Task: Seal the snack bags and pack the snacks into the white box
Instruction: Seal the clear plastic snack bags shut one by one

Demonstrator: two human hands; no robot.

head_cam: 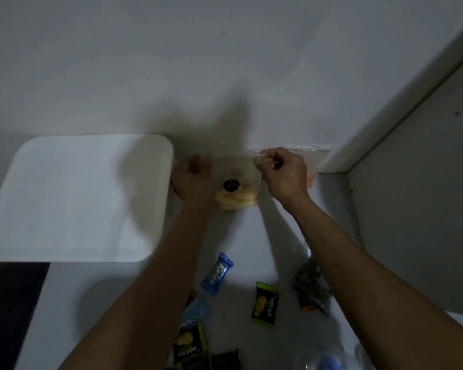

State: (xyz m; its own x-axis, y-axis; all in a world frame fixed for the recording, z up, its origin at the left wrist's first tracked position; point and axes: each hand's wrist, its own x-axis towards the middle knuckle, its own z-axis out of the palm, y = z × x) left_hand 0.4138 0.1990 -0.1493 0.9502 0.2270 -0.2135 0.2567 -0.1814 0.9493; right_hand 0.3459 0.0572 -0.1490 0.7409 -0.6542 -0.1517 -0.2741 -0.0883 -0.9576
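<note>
A clear snack bag [238, 182] holding yellow snacks and a dark round piece lies at the far edge of the table, against the wall. My left hand [194, 177] pinches its left top corner. My right hand [281, 172] pinches its top strip at the right. A second clear bag [314, 158] with orange snacks sits behind my right hand, partly hidden. The white box [72, 198], its top flat and white, stands to the left of my left hand.
Loose wrapped snacks lie nearer me: a blue one [216, 273], a black-and-green one [263, 304], a bag of dark pieces [313, 287], and several more [190, 340] at the bottom edge. A grey wall panel [412, 182] bounds the right side.
</note>
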